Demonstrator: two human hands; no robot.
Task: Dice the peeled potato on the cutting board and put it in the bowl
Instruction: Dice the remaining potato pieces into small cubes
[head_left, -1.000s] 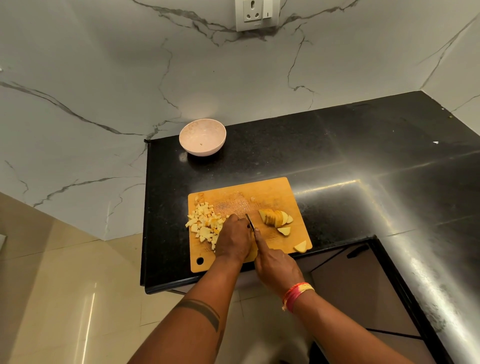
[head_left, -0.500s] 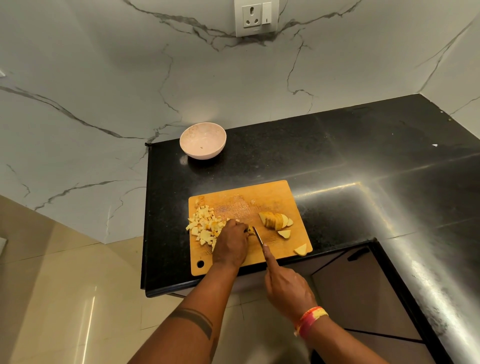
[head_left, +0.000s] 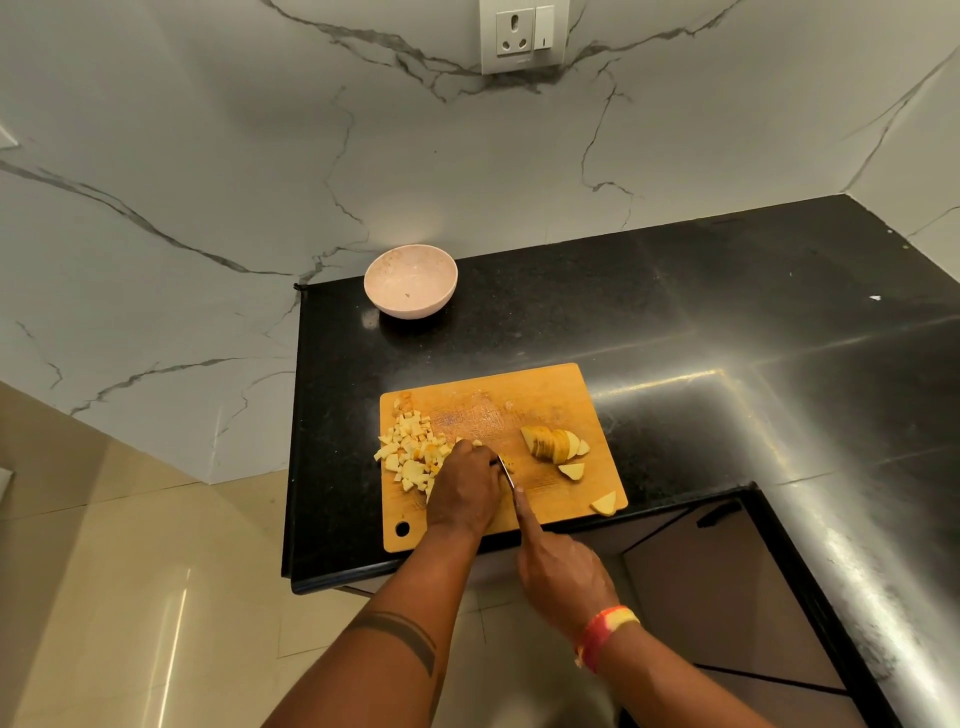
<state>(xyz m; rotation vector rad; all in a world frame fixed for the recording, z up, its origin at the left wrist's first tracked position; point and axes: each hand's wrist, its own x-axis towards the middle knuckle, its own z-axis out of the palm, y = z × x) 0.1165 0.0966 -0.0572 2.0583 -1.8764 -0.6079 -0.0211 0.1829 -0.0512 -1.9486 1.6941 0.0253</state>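
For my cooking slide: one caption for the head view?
Left hand steadies potato beside the diced pile while right hand works the knife on the cutting board; bowl waits.

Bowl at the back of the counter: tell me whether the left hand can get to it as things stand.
Probably yes. The bowl stands alone on bare counter beyond the cutting board, nothing between. But the left hand is down on the board beside the knife, so it must let go first.

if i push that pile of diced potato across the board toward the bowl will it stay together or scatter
The diced potato pile would likely scatter: it is many small loose cubes, some already at the left edge of the cutting board. The cubes have flat faces, so they should slide or tumble rather than roll far. Fresh-cut pieces may cling a little to the knife.
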